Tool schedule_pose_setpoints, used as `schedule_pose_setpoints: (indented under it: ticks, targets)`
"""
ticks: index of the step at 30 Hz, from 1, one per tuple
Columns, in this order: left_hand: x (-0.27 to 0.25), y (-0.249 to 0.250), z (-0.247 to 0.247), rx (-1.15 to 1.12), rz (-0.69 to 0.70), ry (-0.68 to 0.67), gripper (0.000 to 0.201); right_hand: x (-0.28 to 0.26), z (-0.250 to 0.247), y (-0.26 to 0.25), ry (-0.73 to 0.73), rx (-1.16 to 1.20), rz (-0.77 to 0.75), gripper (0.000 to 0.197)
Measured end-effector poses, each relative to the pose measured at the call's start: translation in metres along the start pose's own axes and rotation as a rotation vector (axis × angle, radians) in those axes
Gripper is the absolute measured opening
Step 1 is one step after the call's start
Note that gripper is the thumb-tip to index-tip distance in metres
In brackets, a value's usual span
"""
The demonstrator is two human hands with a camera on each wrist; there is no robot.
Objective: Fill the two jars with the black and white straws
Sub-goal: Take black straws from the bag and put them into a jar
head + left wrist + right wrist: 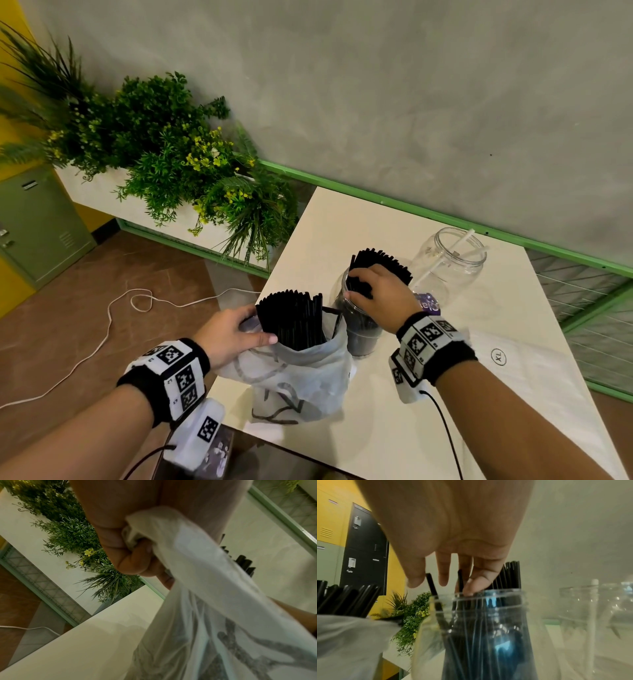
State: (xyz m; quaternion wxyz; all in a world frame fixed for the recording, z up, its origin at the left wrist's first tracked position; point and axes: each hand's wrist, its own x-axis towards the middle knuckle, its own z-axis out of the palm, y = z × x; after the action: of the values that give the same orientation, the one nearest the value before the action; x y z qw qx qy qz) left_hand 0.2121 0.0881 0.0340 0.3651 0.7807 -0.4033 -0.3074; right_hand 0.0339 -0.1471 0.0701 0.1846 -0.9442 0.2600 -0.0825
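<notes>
On the white table [342, 222] stands a translucent plastic bag [301, 373] with a bundle of black straws [291, 322] sticking out of its top. My left hand [253, 329] grips the bag's upper edge; the left wrist view shows its fingers [137, 555] curled into the plastic [205, 588]. Right of the bag is a clear jar [363, 339] holding black straws [387, 263]. My right hand [359, 287] rests on those straws at the jar's mouth, its fingers [443, 577] straight and spread among them [510, 577]. Behind stands a second clear jar [445, 270] with one white straw [462, 241].
A planter of green plants [164, 147] stands left of the table. A white cable [109, 315] lies on the brown floor. A white sheet marked XL [498, 356] covers the table's right side, and a purple label [428, 303] shows between the jars. A grey wall runs behind.
</notes>
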Motion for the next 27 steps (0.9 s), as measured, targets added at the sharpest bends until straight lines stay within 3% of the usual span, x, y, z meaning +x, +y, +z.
schedule_pose_setpoints:
  ticks: [4, 8, 13, 17, 21, 23, 27]
  targets:
    - [0.000, 0.001, -0.001, 0.010, -0.001, 0.004, 0.106, 0.003, 0.005, 0.002, 0.070, 0.057, 0.039, 0.013]
    - [-0.002, 0.004, -0.001, 0.016, -0.017, 0.010, 0.063, -0.003, -0.018, 0.020, 0.232, 0.086, 0.083, 0.015]
    - [0.001, 0.004, -0.001, -0.019, -0.019, -0.008, 0.100, -0.006, -0.034, 0.046, 0.418, 0.044, 0.036, 0.012]
    - [0.004, 0.002, 0.001, -0.016, 0.003, -0.033, 0.119, -0.015, -0.008, 0.061, 0.412, -0.112, 0.001, 0.041]
    - [0.004, 0.001, 0.000, -0.014, 0.006, -0.025, 0.116, -0.018, 0.004, 0.062, 0.396, -0.005, 0.035, 0.051]
    - [0.003, 0.001, 0.000, -0.022, 0.013, -0.020, 0.112, -0.015, 0.005, 0.061, 0.339, 0.015, 0.040, 0.057]
    - [0.002, 0.004, -0.002, -0.029, 0.012, -0.005, 0.084, 0.003, -0.002, 0.060, 0.254, 0.023, 0.060, 0.080]
